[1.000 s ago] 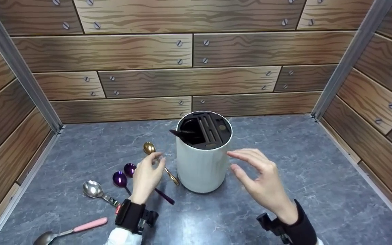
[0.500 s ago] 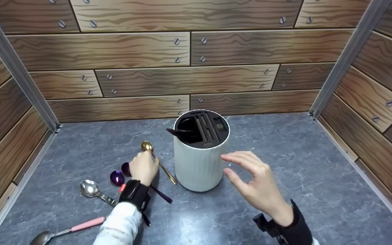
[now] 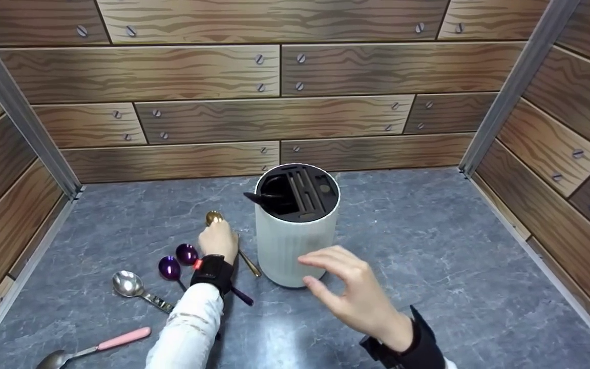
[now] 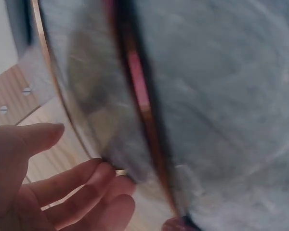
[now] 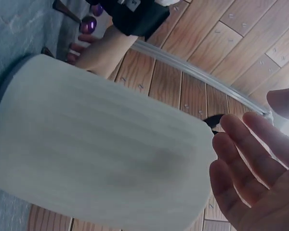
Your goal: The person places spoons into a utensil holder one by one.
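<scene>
Left hand (image 3: 218,239) is down on the gold spoon (image 3: 214,218), which lies on the grey counter (image 3: 428,246) at about nine o'clock from the white holder (image 3: 295,241). The bowl pokes out past the knuckles at twelve o'clock; the handle tip shows at five o'clock. That spoon looks thin, stiff metal, light and probably slick, lying flat, so the slim handle near mid-length seems the spot to pinch. The wrist view shows fingers (image 4: 82,185) only loosely curved beside the blurred handle; whether they have closed on it, I cannot tell. Right hand (image 3: 349,294) hovers at the holder's five o'clock, fingers spread and relaxed, holding nothing, not touching. Two purple spoons (image 3: 177,260) lie just beside the left wrist.
</scene>
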Action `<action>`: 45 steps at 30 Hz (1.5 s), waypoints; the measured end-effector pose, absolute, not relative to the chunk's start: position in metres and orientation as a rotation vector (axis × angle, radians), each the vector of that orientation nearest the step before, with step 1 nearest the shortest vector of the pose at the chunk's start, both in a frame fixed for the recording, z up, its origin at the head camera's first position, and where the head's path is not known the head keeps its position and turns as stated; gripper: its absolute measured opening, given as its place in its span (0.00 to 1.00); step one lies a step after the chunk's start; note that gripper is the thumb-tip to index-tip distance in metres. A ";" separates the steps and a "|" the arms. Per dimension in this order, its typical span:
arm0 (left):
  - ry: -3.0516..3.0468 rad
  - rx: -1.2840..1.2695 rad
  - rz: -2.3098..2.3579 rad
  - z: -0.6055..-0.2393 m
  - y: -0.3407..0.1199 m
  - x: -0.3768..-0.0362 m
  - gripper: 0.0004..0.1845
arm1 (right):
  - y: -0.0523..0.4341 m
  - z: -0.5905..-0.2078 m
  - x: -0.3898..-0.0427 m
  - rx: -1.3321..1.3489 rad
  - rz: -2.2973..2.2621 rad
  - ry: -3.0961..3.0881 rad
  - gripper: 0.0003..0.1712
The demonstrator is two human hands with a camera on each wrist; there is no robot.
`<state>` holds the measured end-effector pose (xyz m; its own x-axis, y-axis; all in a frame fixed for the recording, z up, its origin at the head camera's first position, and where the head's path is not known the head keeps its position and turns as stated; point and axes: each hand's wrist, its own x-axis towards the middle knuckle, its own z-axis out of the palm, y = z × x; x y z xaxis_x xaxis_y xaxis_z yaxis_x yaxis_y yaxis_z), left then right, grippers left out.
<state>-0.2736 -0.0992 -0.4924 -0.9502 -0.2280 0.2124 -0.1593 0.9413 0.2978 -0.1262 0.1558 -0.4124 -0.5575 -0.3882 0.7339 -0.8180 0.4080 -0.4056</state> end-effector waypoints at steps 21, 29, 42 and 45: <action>-2.708 0.451 -0.803 -0.503 -0.117 -0.272 0.09 | 0.139 -0.429 -0.130 1.119 1.007 -2.173 0.14; -2.648 0.482 -1.121 -0.486 -0.128 -0.265 0.10 | 0.136 -0.439 -0.135 1.111 1.004 -2.259 0.11; -1.989 0.256 -1.995 -0.453 -0.119 -0.215 0.10 | 0.114 -0.448 -0.145 0.944 1.096 -2.384 0.15; -1.867 0.239 -2.094 -0.445 -0.117 -0.197 0.08 | 0.105 -0.449 -0.146 0.919 1.141 -2.400 0.16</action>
<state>-0.1965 -0.1173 -0.4450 -0.9334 -0.3476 0.0893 0.1283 -0.0909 0.9876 -0.1464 0.1053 -0.4490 -0.7382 -0.4114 0.5347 -0.6744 0.4714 -0.5683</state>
